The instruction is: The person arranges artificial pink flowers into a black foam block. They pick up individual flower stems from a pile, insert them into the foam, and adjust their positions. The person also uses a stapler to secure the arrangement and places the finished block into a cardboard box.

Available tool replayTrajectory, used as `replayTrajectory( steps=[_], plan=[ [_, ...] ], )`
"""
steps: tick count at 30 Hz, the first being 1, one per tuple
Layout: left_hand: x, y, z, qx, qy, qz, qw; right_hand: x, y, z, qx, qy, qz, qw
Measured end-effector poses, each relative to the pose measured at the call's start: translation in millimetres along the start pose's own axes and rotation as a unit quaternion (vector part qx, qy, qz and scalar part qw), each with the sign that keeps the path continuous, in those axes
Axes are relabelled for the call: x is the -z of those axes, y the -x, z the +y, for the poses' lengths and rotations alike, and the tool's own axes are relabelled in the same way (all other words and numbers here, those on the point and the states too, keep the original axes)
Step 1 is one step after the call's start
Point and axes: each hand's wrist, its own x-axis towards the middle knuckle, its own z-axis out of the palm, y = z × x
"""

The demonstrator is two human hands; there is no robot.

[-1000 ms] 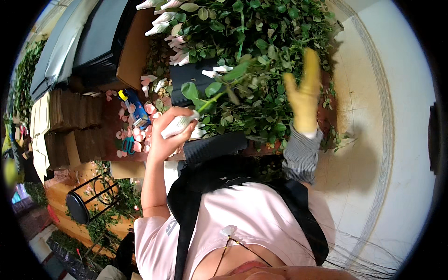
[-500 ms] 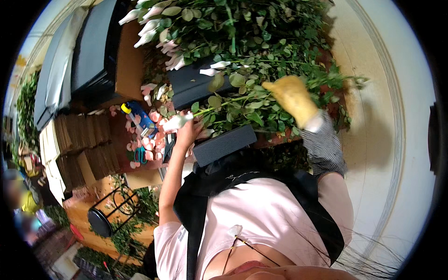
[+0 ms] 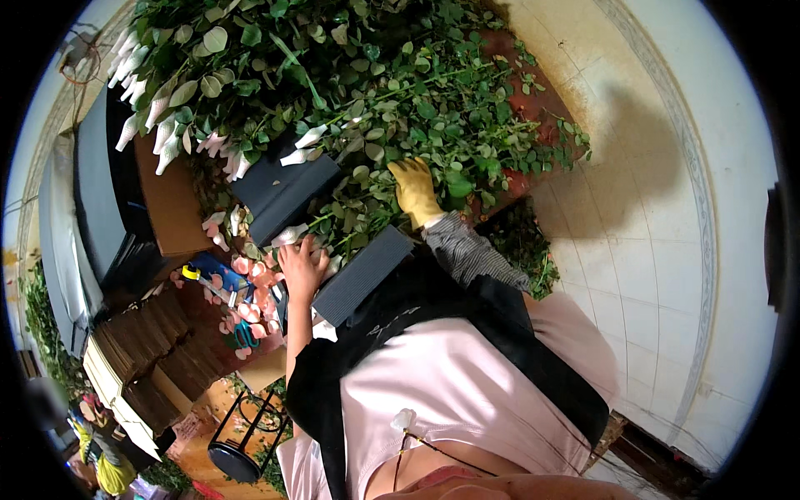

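Left hand [image 3: 305, 265] at white bud [image 3: 289, 236], gloved right hand [image 3: 417, 193] on leaves [image 3: 458, 183]; can't tell if either grips. Black pad [image 3: 364, 277] between them, petals [image 3: 249, 312] left of both.

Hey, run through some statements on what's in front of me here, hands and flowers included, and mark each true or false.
1. The right hand wears a yellow glove. True.
2. The left hand is gloved too. False: the left hand is bare.
3. White-sleeved flower heads show at the upper left. True.
4. The stool seat is bright red. False: the stool seat is black.
5. Pink petals are scattered near the left hand. True.
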Motion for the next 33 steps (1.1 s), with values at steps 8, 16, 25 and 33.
replayTrajectory(
  steps=[8,16,25,33],
  plan=[
    [14,2,5,0.043,0.091,-0.053,0.994,55,-25,31,-0.020,-0.277,-0.124,0.953],
    [3,82,-21,0.364,0.389,0.067,0.843,135,-15,-142,0.335,-0.371,-0.400,0.768],
    [38,49,11,0.203,0.349,-0.069,0.912,6,-31,-177,0.441,0.225,-0.515,0.699],
    [63,86,-19,0.294,0.469,0.269,0.788,33,-35,-173,0.438,0.135,-0.529,0.715]
  ],
)
